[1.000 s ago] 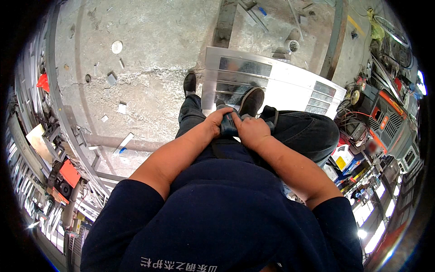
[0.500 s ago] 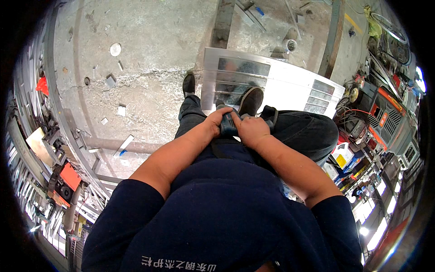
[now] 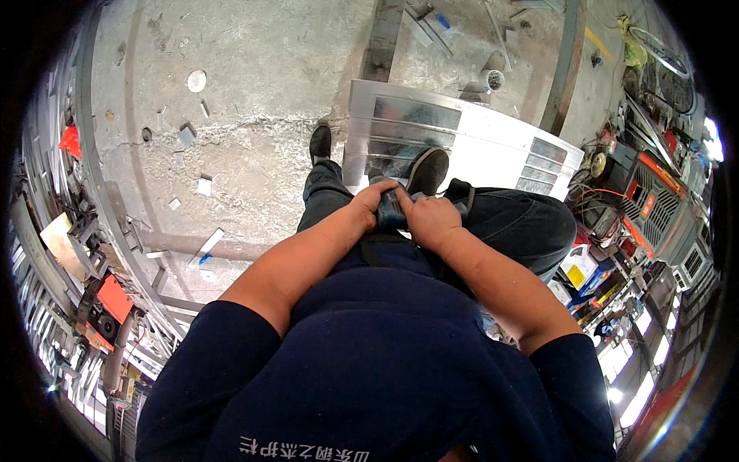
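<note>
Both my hands are wrapped round a hand-held power tool (image 3: 392, 209) with a dark teal body and a grey front end, held low in front of my belly. My left hand (image 3: 373, 202) grips it from the left. My right hand (image 3: 431, 219) is closed over its right part, and the fingers hide much of the tool. Just beyond the hands lies a shiny metal panel (image 3: 485, 142) with rectangular slots at both ends. My right shoe (image 3: 428, 171) is over the panel's left slots. The tool's working end is too dark to make out.
Steel beams (image 3: 382, 42) run along the concrete floor. Scrap pieces (image 3: 187, 135) and a round disc (image 3: 196, 81) lie at left. A white bucket (image 3: 493, 79) stands beyond the panel. At right are cables (image 3: 596, 212) and an orange-grey machine (image 3: 654, 200); a metal frame (image 3: 104, 185) stands left.
The view has shifted very slightly. Both hands keep their grip on the power tool, almost in the same place; the panel lies as before.
</note>
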The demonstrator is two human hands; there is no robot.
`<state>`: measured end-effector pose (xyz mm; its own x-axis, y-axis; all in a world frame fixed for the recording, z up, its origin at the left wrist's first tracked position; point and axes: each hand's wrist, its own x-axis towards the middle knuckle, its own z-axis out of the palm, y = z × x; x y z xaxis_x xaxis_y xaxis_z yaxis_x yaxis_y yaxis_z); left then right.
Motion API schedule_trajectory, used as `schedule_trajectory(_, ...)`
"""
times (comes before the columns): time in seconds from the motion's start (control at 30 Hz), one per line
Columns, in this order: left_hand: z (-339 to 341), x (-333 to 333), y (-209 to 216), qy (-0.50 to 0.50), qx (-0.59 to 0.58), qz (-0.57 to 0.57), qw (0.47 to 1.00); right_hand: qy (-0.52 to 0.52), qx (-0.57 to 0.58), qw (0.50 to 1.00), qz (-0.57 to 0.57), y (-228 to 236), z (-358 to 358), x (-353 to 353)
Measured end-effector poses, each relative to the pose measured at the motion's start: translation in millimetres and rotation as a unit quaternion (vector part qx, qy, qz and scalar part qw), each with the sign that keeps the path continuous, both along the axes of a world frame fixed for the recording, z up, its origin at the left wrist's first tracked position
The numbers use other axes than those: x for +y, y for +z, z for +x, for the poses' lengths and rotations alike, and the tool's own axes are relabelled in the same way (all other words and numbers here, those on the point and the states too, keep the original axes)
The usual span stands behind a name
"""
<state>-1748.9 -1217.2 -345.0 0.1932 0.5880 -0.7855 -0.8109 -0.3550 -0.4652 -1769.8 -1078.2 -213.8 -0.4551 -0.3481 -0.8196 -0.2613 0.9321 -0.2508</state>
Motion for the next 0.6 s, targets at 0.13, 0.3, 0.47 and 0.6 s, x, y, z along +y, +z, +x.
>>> schedule_trajectory(0.13,6,0,-7,-0.007,0.008,-0.013,1.0,0.006,0.004,1.0,-0.003,-1,1,-1)
schedule_trajectory(0.3,2,1,1,-0.003,0.016,-0.025,1.0,0.005,-0.002,1.0,0.001,3,-3,-2)
schedule_trajectory(0.47,0,-1,4,-0.001,0.008,-0.013,1.0,0.009,0.003,1.0,0.005,1,-1,-2)
schedule_trajectory(0.6,2,-2,-1,0.004,0.017,0.003,1.0,0.022,-0.005,1.0,0.014,-4,0,-1)
